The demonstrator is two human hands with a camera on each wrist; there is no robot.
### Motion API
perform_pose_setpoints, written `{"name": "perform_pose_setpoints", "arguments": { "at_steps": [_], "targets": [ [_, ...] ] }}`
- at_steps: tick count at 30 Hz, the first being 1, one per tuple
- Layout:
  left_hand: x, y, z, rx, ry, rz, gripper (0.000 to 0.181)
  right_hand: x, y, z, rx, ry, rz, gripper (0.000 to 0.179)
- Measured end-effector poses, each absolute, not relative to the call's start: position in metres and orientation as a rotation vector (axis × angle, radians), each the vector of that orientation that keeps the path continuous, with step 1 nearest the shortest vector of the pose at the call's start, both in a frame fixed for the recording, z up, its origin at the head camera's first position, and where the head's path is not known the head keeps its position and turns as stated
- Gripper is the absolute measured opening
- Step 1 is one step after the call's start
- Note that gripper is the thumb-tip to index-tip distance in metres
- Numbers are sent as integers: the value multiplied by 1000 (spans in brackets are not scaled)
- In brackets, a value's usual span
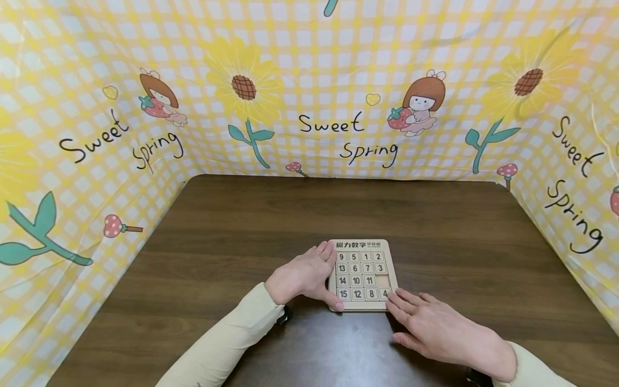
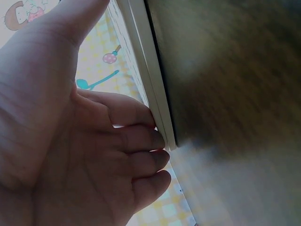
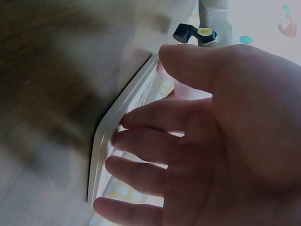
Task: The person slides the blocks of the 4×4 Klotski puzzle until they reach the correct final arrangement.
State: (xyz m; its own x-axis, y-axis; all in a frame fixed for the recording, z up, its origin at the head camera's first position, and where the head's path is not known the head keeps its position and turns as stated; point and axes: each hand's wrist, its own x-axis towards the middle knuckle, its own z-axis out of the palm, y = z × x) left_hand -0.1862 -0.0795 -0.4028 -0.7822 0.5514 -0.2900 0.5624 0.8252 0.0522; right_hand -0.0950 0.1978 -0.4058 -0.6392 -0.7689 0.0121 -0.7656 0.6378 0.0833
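A light wooden number sliding puzzle (image 1: 360,306) lies flat on the table, its numbered square tiles in a frame. One gap (image 1: 382,281) shows at the right, below tile 3. My left hand (image 1: 302,274) holds the puzzle's left side, with the thumb at the near left corner and the fingertips along the upper left edge. At the near right corner, the extended fingers of my right hand (image 1: 435,328) touch the frame beside tile 4 (image 1: 384,293) and partly cover that tile. Both wrist views show fingertips against the frame's edge (image 2: 155,94).
The brown wooden table (image 1: 242,215) reaches back to a yellow checked cloth (image 1: 309,70), which hangs behind and on both sides. A dark wrist strap (image 1: 284,315) shows at the left sleeve, another dark piece (image 1: 479,377) under the right one.
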Motion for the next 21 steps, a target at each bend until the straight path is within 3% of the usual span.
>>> {"name": "perform_pose_setpoints", "arguments": {
  "at_steps": [21],
  "targets": [
    [-187,-80,-404,857,2710,-69,126,-116,196,-413,1251,-2798,-58,53]
  ]
}}
